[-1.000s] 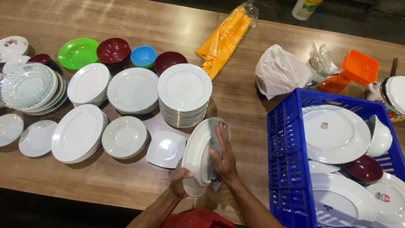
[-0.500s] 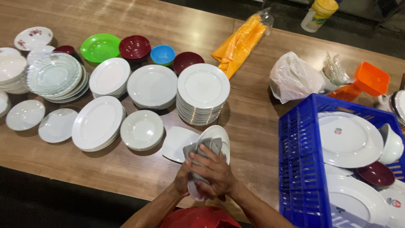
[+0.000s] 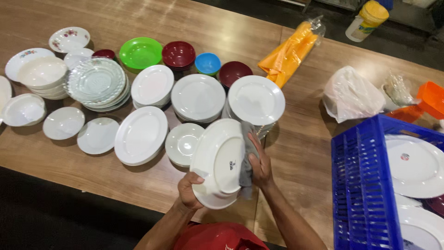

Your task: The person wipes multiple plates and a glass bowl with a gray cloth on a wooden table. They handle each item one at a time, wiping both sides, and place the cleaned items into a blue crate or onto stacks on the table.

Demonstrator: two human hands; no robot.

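Observation:
A white oval plate [image 3: 217,162] is held tilted above the table's near edge, its underside toward me. My left hand [image 3: 189,189] grips its lower rim. My right hand [image 3: 260,164] presses a grey cloth [image 3: 246,159] against the plate's right side. Just behind the plate stands a tall stack of white round plates [image 3: 256,99]. A small white plate [image 3: 182,143] lies to the left of the held one.
Stacks of white plates [image 3: 198,97], glass dishes [image 3: 96,83], and green [image 3: 141,52], maroon [image 3: 179,54] and blue [image 3: 207,63] bowls cover the wooden table. A blue crate [image 3: 365,185] with plates stands right. An orange packet [image 3: 286,55] and a white bag [image 3: 350,95] lie behind.
The oval plate has been turned so its underside faces me, and the right hand with the cloth has moved to its right side. The camera has shifted right.

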